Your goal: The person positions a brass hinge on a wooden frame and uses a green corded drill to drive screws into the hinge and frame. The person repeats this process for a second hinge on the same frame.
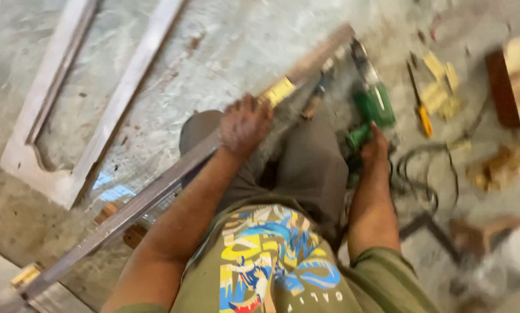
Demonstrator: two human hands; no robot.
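A long grey wooden strip (132, 206) runs diagonally from the lower left up to the upper middle, across my knees. My left hand (243, 124) is closed around it near its middle, next to a yellow band (278, 91) on the strip. My right hand (374, 148) grips the handle of a green power drill (371, 107), whose nose points up toward the far end of the strip. The frame is blurred by motion.
A pale wooden frame (51, 116) lies on the concrete floor at the upper left. To the right are a yellow-handled screwdriver (421, 104), yellowish wood offcuts (439, 87), a black cable (428, 174), wood blocks (503, 165) and a brown box (515, 81).
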